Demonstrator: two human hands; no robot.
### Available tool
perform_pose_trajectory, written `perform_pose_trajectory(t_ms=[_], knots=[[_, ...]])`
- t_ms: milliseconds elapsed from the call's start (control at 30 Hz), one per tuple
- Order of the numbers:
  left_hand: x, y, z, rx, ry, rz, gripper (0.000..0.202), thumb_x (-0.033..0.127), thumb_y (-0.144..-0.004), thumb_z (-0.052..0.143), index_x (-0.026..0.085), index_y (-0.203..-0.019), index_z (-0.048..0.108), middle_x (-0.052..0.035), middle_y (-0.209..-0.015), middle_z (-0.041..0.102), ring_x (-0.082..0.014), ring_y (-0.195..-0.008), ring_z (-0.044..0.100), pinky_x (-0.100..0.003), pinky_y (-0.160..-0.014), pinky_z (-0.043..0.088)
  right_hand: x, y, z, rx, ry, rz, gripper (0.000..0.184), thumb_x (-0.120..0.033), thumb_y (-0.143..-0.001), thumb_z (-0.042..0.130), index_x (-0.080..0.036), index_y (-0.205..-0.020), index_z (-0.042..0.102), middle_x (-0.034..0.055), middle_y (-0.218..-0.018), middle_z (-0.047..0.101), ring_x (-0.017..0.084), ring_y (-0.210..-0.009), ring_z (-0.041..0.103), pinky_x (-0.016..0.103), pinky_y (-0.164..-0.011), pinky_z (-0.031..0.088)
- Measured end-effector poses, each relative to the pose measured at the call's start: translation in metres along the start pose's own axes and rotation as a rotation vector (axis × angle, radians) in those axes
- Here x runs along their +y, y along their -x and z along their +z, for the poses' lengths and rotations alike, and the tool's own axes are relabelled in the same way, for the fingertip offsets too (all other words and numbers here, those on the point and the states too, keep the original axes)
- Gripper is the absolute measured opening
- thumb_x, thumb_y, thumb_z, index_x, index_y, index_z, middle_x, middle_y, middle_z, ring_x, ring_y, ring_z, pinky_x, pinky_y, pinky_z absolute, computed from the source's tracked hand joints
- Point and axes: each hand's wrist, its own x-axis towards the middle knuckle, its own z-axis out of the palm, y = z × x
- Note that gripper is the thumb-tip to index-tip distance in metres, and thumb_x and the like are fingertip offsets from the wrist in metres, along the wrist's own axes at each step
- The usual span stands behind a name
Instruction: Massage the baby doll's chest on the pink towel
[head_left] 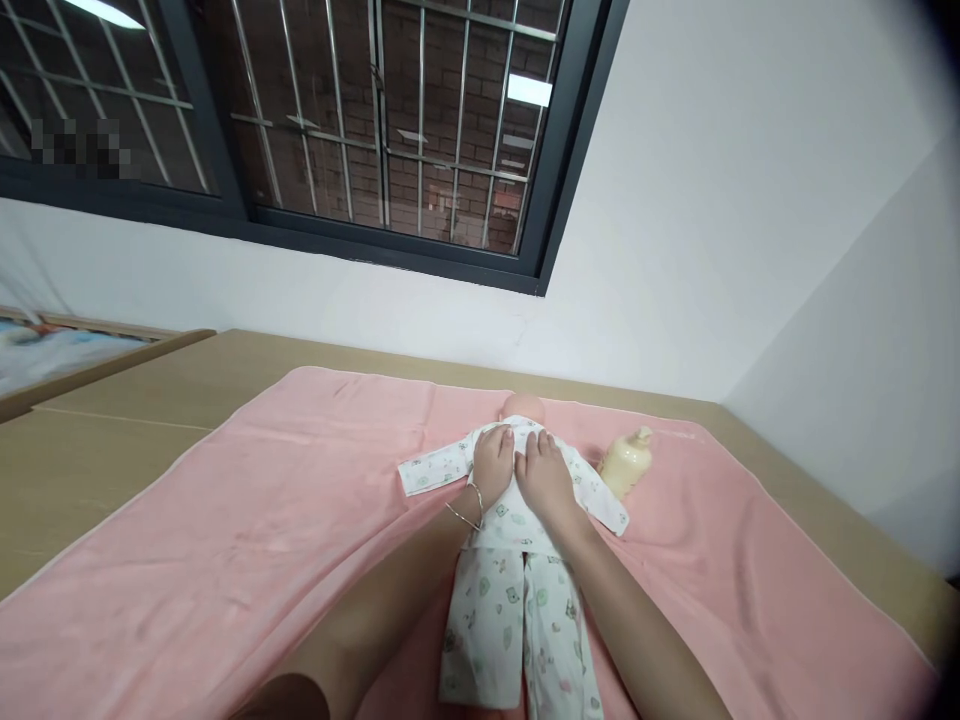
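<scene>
A baby doll in a white printed top and matching trousers lies on its back on a pink towel, head pointing away from me. My left hand, with a bangle on the wrist, rests on the doll's chest near the collar. Beside it, touching, my right hand lies on the same spot. The fingers of both hands lie flat and close together on the fabric; whether they pinch the cloth I cannot make out.
A cream bottle lies on the towel just right of the doll's arm. The towel covers a wooden surface set against a white wall under a barred window. Another wooden frame stands at far left.
</scene>
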Motion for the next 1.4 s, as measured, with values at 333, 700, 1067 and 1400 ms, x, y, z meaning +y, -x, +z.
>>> perform_pose_trajectory(t_ms=[333, 700, 1067, 1400], knots=[[0.0, -0.001, -0.001, -0.013, 0.007, -0.028, 0.031, 0.031, -0.097, 0.039, 0.019, -0.105, 0.066, -0.009, -0.113, 0.071, -0.023, -0.11, 0.063, -0.045, -0.106, 0.044, -0.011, 0.008, -0.004, -0.001, -0.055, -0.121, 0.052, -0.027, -0.1, 0.031, -0.021, -0.15, 0.043, 0.007, -0.16, 0.035, 0.031, -0.15, 0.025, 0.056, -0.12, 0.017], [0.012, 0.011, -0.007, -0.208, -0.294, 0.138, 0.043, 0.033, -0.099, 0.037, 0.019, -0.136, 0.053, -0.0099, -0.149, 0.051, -0.0264, -0.147, 0.034, -0.057, -0.123, 0.017, 0.005, -0.001, -0.001, 0.013, -0.097, -0.17, 0.053, -0.026, -0.102, 0.028, -0.02, -0.153, 0.036, 0.0066, -0.161, 0.033, 0.028, -0.151, 0.024, 0.05, -0.12, 0.019], [0.012, 0.012, -0.006, -0.253, -0.322, 0.255, 0.044, 0.034, -0.101, 0.033, 0.019, -0.136, 0.054, -0.0103, -0.149, 0.051, -0.024, -0.146, 0.036, -0.051, -0.123, 0.023, 0.024, -0.013, 0.0, 0.125, -0.103, -0.182, 0.048, -0.024, -0.097, 0.038, -0.017, -0.143, 0.051, 0.0106, -0.153, 0.047, 0.026, -0.149, 0.029, 0.051, -0.123, 0.008], [-0.012, 0.003, 0.004, -0.126, -0.208, 0.008, 0.046, 0.037, -0.097, 0.042, 0.015, -0.136, 0.054, -0.0145, -0.148, 0.051, -0.0272, -0.143, 0.041, -0.051, -0.12, 0.03, 0.015, -0.016, 0.013, 0.109, -0.069, 0.009, 0.069, -0.045, -0.098, 0.036, 0.001, -0.15, 0.035, 0.0255, -0.157, 0.032, 0.033, -0.148, 0.028, 0.046, -0.119, 0.021]])
